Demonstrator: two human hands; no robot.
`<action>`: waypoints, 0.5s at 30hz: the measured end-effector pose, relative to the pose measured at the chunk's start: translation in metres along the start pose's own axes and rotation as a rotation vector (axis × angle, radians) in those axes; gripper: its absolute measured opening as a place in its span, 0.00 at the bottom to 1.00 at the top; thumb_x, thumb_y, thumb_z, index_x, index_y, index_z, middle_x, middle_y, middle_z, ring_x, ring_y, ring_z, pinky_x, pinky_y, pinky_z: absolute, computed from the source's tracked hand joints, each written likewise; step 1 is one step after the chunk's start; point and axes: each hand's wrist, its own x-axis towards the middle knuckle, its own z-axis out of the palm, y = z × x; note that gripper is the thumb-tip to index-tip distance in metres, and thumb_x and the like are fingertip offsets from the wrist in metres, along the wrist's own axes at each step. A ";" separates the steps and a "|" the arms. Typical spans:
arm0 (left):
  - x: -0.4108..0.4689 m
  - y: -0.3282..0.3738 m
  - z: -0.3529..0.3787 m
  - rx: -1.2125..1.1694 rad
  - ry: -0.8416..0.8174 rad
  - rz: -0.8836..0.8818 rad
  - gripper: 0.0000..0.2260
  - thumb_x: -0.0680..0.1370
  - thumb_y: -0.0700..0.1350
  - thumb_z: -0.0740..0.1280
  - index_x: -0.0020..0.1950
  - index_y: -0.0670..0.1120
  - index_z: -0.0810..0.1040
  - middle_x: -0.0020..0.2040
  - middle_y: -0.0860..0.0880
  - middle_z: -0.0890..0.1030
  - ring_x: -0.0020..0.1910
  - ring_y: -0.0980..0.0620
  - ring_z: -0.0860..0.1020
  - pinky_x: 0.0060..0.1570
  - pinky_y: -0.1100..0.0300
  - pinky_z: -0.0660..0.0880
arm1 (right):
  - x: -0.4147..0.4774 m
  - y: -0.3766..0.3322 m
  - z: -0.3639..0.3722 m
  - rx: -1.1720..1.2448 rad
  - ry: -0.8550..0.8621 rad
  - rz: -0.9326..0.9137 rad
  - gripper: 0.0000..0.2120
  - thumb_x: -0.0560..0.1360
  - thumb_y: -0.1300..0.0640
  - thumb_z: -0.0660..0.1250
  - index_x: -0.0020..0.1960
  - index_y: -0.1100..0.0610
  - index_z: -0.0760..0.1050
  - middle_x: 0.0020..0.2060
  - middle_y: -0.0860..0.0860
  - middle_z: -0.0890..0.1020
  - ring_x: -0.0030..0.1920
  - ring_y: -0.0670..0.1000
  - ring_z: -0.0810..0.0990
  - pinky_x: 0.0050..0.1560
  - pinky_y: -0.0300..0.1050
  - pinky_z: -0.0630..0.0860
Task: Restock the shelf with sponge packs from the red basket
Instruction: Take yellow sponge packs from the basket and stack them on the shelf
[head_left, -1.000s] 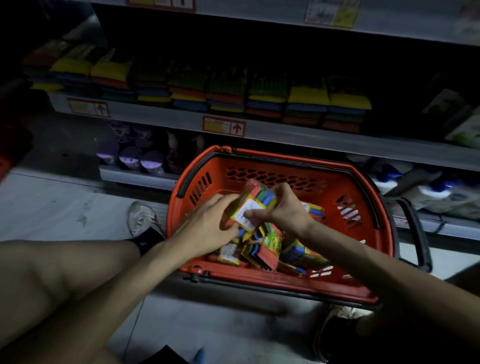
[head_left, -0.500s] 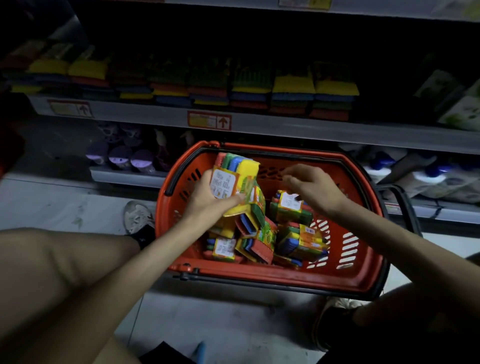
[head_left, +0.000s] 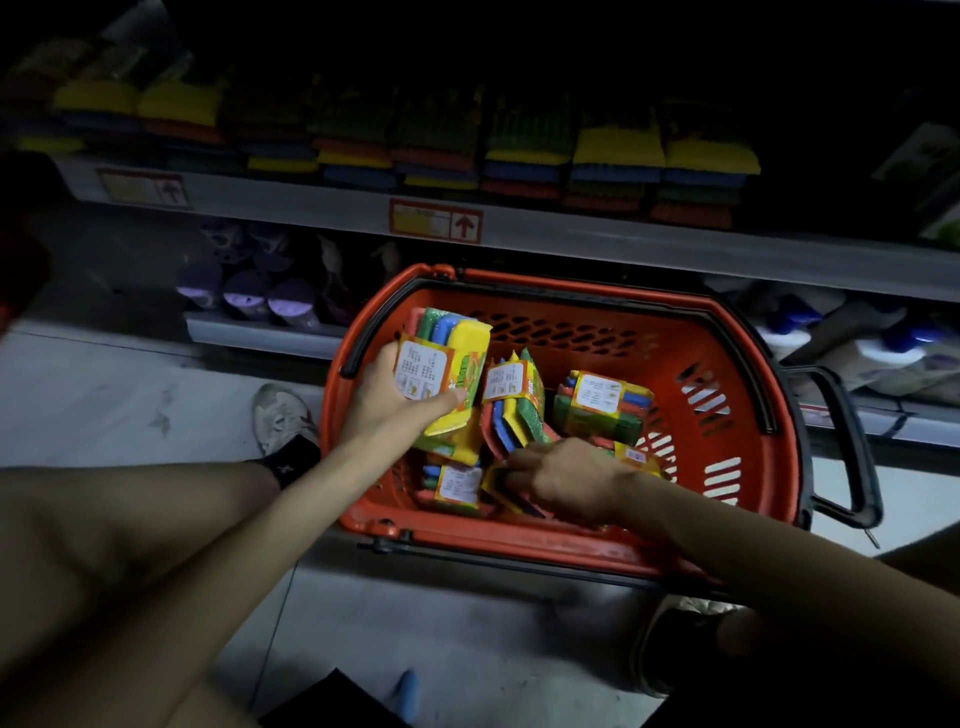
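Note:
The red basket (head_left: 727, 519) stands on the floor below the shelf (head_left: 571, 228) and holds several multicolour sponge packs (head_left: 602, 402). My left hand (head_left: 387, 400) grips one sponge pack (head_left: 447, 364) at the basket's left side, lifted above the others. Low at the basket's front, my right hand (head_left: 566, 478) has its fingers curled round another pack (head_left: 498, 483) among the pile. Rows of stacked sponge packs (head_left: 613, 166) fill the dim shelf above.
A lower shelf carries purple-capped containers (head_left: 249, 296) on the left and spray bottles (head_left: 831, 338) on the right. The basket's black handle (head_left: 852, 447) sticks out to the right. My knees and a white shoe (head_left: 283, 415) flank the basket on the pale floor.
My right hand dropped from the basket's back to the front and took hold of a pack there. The left hand kept its pack, staying at the basket's left.

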 end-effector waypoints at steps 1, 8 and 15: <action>-0.001 0.001 -0.001 0.001 0.002 -0.001 0.28 0.67 0.55 0.81 0.62 0.57 0.72 0.59 0.51 0.80 0.56 0.51 0.80 0.58 0.49 0.78 | 0.011 -0.004 0.005 -0.059 -0.019 -0.051 0.19 0.80 0.57 0.60 0.70 0.55 0.74 0.59 0.55 0.79 0.50 0.57 0.82 0.32 0.50 0.78; -0.001 0.012 -0.005 -0.004 -0.011 -0.014 0.39 0.60 0.66 0.76 0.68 0.54 0.72 0.60 0.52 0.80 0.58 0.51 0.79 0.61 0.47 0.78 | 0.035 0.001 0.037 -0.369 -0.095 -0.328 0.20 0.78 0.56 0.67 0.70 0.50 0.77 0.62 0.49 0.81 0.50 0.50 0.83 0.27 0.40 0.71; 0.002 0.017 -0.004 -0.009 -0.003 0.012 0.28 0.68 0.55 0.81 0.64 0.53 0.74 0.58 0.52 0.81 0.56 0.52 0.80 0.57 0.52 0.78 | 0.004 0.023 0.014 -0.374 0.110 -0.261 0.10 0.78 0.59 0.64 0.54 0.60 0.81 0.54 0.55 0.73 0.39 0.54 0.79 0.20 0.44 0.72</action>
